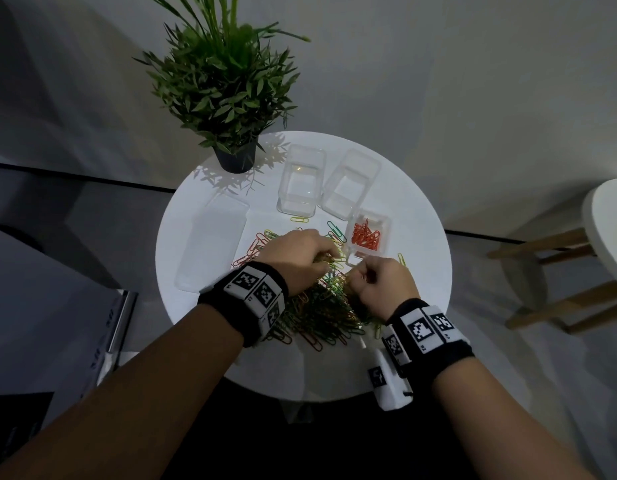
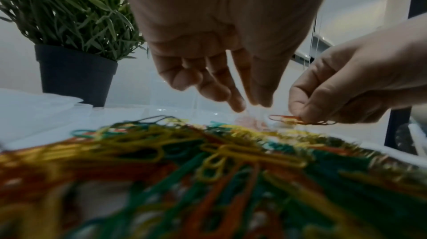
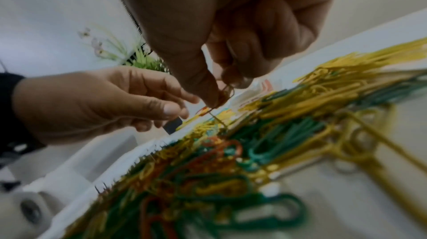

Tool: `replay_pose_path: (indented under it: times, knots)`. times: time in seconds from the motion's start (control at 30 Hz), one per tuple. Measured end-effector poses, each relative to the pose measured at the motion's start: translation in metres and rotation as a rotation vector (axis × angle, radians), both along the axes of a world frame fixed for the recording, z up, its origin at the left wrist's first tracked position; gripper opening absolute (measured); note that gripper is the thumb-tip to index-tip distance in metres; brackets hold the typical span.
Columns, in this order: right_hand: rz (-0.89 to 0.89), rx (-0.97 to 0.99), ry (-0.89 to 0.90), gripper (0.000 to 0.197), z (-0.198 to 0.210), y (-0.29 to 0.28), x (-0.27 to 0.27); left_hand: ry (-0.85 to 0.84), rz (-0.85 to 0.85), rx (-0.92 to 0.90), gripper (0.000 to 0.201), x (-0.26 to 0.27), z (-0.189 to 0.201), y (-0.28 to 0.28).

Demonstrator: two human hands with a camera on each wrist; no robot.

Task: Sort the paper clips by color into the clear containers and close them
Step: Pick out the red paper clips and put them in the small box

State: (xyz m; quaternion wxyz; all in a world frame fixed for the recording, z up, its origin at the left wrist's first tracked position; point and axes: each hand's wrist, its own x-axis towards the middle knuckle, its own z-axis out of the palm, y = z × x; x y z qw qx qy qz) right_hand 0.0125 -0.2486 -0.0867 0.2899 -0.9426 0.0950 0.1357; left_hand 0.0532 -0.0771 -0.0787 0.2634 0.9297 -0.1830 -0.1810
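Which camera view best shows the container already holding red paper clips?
The head view: the container of red clips stands open on the white table, just beyond the right hand, its whole outline visible. The left wrist view gives only a pinkish blur behind the fingers; the right wrist view shows only a faint trace.

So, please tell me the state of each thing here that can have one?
right hand: pinches orange clips
left hand: fingers relaxed, holds nothing visible
small container: open, orange clips inside
two tall containers: open, empty
flat lid: lies on table
clip pile: mixed, unsorted
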Motion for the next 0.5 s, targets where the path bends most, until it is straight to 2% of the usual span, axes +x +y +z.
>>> replay_pose_path:
  times: [0.1, 0.23, 0.33, 0.43, 0.5]
  knots:
    - [-0.022, 0.123, -0.040, 0.016, 0.004, -0.003, 0.001, 0.084, -0.023, -0.070, 0.033, 0.001, 0.003, -0.008]
    - [-0.005, 0.118, -0.076, 0.024, 0.005, -0.004, 0.000, 0.116, -0.007, -0.107, 0.012, 0.004, 0.002, -0.011]
    - [-0.008, 0.115, -0.073, 0.024, 0.003, -0.008, -0.003, 0.124, 0.045, -0.189, 0.018, 0.004, 0.001, -0.010]
    - [0.030, 0.060, -0.087, 0.014, 0.005, -0.012, -0.007, 0.118, 0.074, -0.219, 0.021, 0.004, 0.002, -0.007]
    - [0.030, 0.092, -0.119, 0.021, 0.007, -0.013, -0.007, 0.105, 0.070, -0.227, 0.021, 0.005, 0.003, -0.009]
